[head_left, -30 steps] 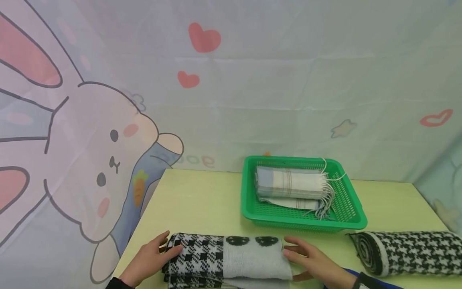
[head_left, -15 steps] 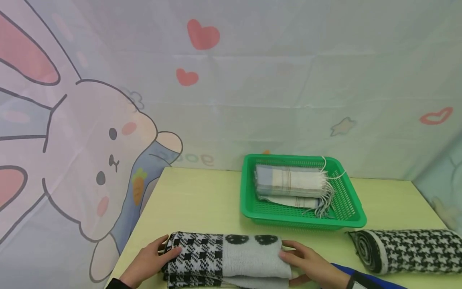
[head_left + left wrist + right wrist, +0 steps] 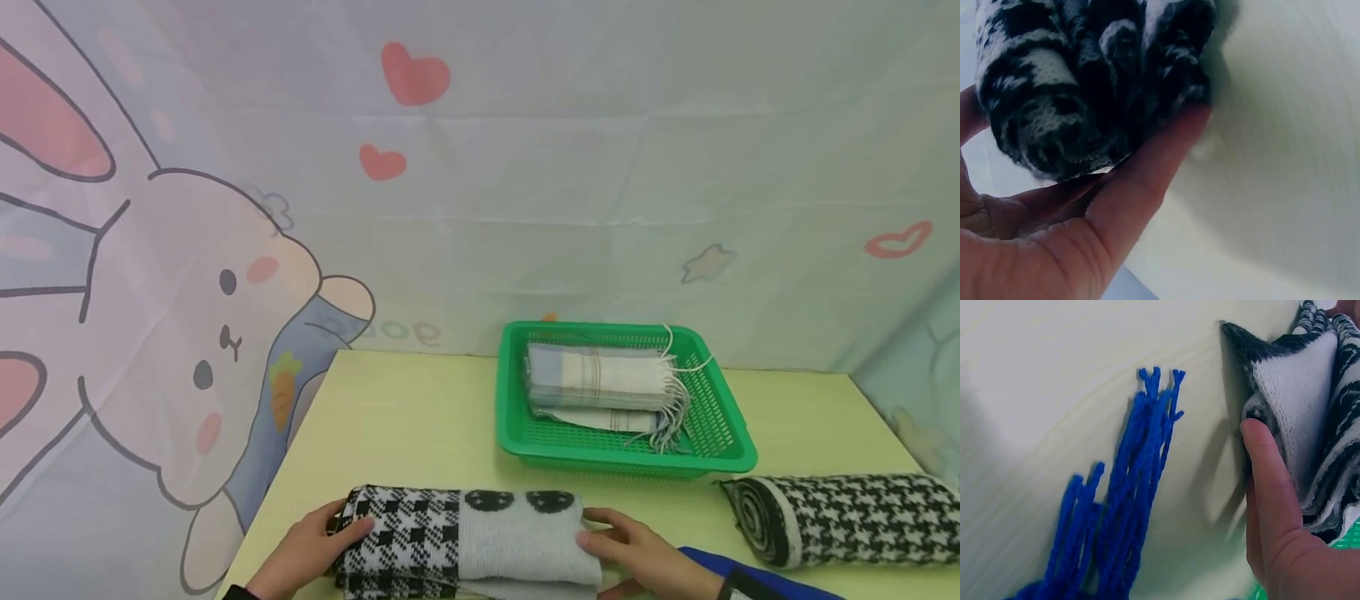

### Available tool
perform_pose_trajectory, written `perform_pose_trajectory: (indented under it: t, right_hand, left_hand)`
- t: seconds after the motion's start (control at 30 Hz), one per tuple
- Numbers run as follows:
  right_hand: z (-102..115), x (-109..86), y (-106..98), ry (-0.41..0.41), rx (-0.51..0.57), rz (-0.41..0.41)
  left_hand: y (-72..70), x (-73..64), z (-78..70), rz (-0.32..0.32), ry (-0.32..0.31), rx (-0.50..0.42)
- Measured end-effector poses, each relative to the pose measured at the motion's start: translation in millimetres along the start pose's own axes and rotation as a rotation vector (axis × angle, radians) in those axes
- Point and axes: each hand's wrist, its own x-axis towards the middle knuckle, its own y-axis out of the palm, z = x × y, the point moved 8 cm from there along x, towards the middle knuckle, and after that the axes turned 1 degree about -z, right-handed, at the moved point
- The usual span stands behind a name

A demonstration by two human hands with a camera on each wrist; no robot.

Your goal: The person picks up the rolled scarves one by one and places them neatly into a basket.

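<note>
A folded black-and-white scarf point(image 3: 480, 533) lies near the front of the table, houndstooth at its left and pale grey with dark patches at its right. My left hand point(image 3: 303, 546) holds its left end, the thumb on the near side and the fingers partly hidden behind; the left wrist view shows thumb and fingers round the layered end point(image 3: 1054, 125). At the opposite end, my right hand point(image 3: 637, 550) grips the pale part between thumb and fingers. In the right wrist view, a digit of the right hand point(image 3: 1297, 550) lies against the folded scarf point(image 3: 1300, 394).
Behind the scarf stands a green basket point(image 3: 540, 454) with a folded pale fringed scarf point(image 3: 600, 375) inside. To the right lies a rolled houndstooth scarf point(image 3: 877, 517). Blue cloth point(image 3: 757, 575) lies under the right wrist, its blue fringe point(image 3: 1129, 487) spread on the table point(image 3: 405, 417).
My right hand has come in from beside the scarf to its right end. The left hand has closed slightly at the left end. The head view has shifted slightly.
</note>
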Motion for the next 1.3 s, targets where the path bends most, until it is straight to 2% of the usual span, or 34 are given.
perform_pose_trajectory:
  t: [0.27,0.6,0.83,0.93,1.17,1.23,1.3]
  right_hand:
    - [-3,3.1,4,0.005,-0.007,0.001]
    - [-6,8.3,6,0.002,0.006,-0.007]
    - [-6,7.0,12,-0.002,0.009,-0.007]
    - [-6,7.8,12,0.009,-0.001,-0.012]
    - [-7,9.9,10,0.002,-0.022,-0.039]
    - [-6,9.7,10,0.001,-0.016,-0.042]
    - [-6,9.3,11,0.006,-0.004,-0.047]
  left_hand:
    - [2.9,-0.3,2.5,0.002,-0.017,-0.023]
    - [4.3,0.4,0.3,0.011,-0.022,-0.143]
    - [9.9,4.9,9.8,0.056,-0.074,-0.323]
    - [15.8,19.6,25.4,0.077,-0.092,-0.339]
    - [33.8,85.4,97.2,0.132,-0.153,-0.452]
    - [38.6,95.3,106.5,0.159,-0.164,-0.469]
    - [42.1,98.9,109.1,0.183,-0.17,-0.48]
